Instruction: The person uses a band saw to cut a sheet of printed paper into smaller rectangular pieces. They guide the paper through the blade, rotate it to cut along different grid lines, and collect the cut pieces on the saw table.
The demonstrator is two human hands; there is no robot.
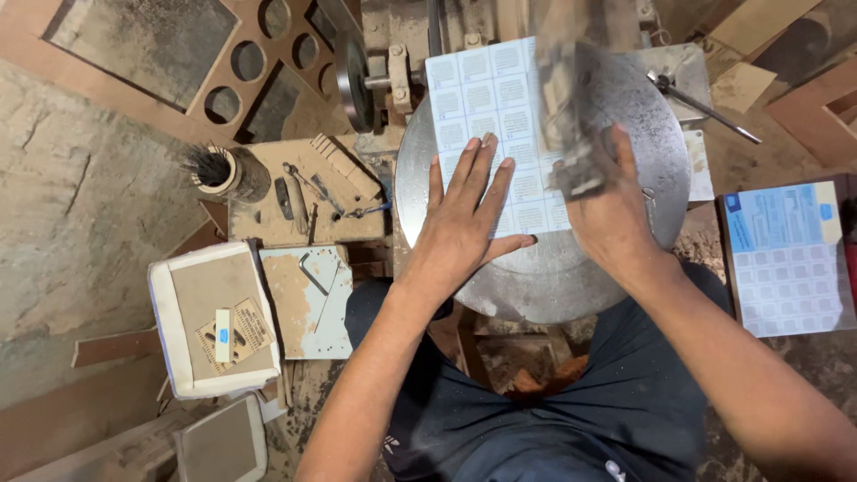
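Observation:
A light-blue sheet [486, 98] printed with a grid of small squares lies on a round grey metal disc [544, 281]. My left hand [464, 219] presses flat on the sheet with its fingers spread. My right hand [611, 210] grips a blurred grey tool [571, 116] that rests on the sheet's right side; the blur hides the tool's shape.
A second printed grid sheet [786, 259] lies at the right. A dusty board [308, 192] with small hand tools and a cup of thin rods [214, 170] sit to the left. A white tray [210, 321] stands at lower left. A metal wheel on a shaft [354, 80] rises behind the disc.

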